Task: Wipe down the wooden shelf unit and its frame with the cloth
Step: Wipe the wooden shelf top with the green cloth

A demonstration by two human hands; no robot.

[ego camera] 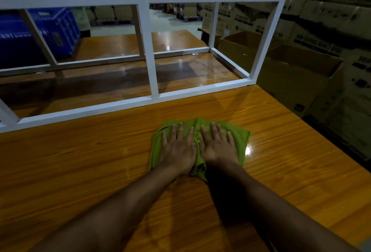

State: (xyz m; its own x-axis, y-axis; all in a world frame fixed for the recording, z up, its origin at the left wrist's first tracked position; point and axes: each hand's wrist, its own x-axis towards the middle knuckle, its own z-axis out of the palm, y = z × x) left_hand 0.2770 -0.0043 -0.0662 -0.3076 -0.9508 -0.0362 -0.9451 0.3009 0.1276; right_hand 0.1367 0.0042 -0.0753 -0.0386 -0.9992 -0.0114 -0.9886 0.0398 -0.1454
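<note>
- The crumpled green cloth (pixel 200 143) was pressed flat on the glossy wooden bench (pixel 80 161) under the left hand (pixel 178 149) and right hand (pixel 217 146), fingers (pixel 214 131) spread wide, gripping nothing.
- Wiping was judged under way; how much was done could not be told.
- The white metal frame (pixel 149 50) at 12 o'clock appeared untouched.
- Brown cardboard boxes (pixel 301 75) were stacked at 2 o'clock, a blue plastic crate (pixel 30 36) at 10 o'clock.
</note>
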